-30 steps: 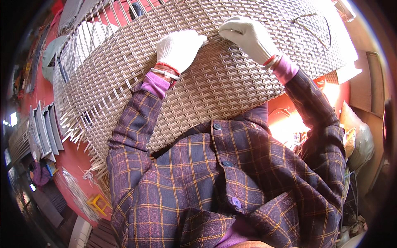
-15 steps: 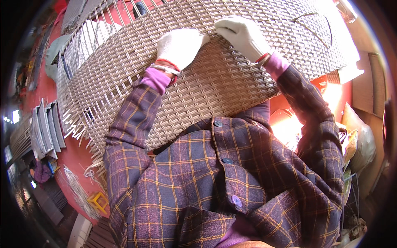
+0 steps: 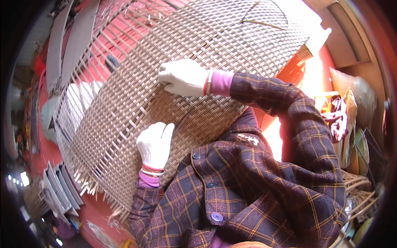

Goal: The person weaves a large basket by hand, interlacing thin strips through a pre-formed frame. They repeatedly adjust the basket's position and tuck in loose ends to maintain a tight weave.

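Note:
A large curved panel of brown-grey wicker weave (image 3: pixel 136 78) lies across my lap and reaches away from me. My left hand (image 3: pixel 156 144), in a white knit glove, is low over its near part. A thin dark strip (image 3: pixel 184 120) slants up and right from beside those fingertips and seems pinched there. Farther up, my right hand (image 3: pixel 184 77), gloved too, is closed with its fingertips against the weave; whatever they grip is hidden. A loose dark strand (image 3: pixel 264 25) curves over the panel's far right part. Cut strand ends (image 3: pixel 89 186) fringe the left edge.
Bare rods of an open frame (image 3: pixel 97 49) extend past the panel's far left side. Grey slatted pieces (image 3: pixel 62 188) are stacked on the red floor (image 3: pixel 97 206) at left. Bags (image 3: pixel 355 99) and an orange crate (image 3: pixel 291 70) stand at right.
The view has turned, and the panel appears tilted more steeply. My left hand has come nearer to me, with the dark strip now showing beside it. My right hand has moved left across the weave.

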{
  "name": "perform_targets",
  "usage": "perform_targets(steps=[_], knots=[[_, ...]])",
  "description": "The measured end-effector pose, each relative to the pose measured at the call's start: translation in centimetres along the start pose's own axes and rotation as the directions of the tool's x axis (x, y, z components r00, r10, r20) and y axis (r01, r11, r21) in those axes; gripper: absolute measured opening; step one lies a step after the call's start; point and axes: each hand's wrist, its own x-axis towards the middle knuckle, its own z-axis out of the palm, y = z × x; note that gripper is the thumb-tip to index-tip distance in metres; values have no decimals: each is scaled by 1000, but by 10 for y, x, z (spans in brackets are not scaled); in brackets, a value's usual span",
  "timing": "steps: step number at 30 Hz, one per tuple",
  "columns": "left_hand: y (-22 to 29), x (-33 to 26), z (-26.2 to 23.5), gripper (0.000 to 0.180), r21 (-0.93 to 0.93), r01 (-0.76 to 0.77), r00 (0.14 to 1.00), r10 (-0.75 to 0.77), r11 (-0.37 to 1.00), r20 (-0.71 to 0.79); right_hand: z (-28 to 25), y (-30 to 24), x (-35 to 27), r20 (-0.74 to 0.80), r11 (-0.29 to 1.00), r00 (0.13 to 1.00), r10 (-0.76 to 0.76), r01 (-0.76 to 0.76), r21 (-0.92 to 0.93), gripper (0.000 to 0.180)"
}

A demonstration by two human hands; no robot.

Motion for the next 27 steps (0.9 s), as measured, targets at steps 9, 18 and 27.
perform_targets(steps=[9,18,27], knots=[[-16,20,-3,10,-261,80,992,-50,962,118,-8,-2,17,247,911,955,167,-54,-408,15],[-13,28,0,25,-439,313,947,-313,842,73,-18,-4,13,34,997,998,61,-62,39,28],[-47,65,43,18,11,-91,977,91,996,-192,-6,-64,11,-191,964,982,-3,54,261,24]])
